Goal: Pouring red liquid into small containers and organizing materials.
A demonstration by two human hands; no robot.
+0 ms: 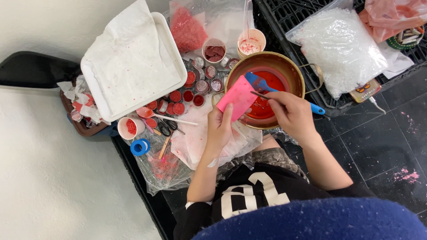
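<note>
— Where are you now?
— Your left hand [219, 126] pinches the pink mould [237, 97] at the brass pot's [293, 66] nine o'clock rim; right hand [291, 113] fingers grip the blue spatula [267, 86] — probably filling. Next, tip gently.

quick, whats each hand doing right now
Left hand: closed on a pink rectangular block at the brass pot.
Right hand: closed on a blue-handled brush.
</note>
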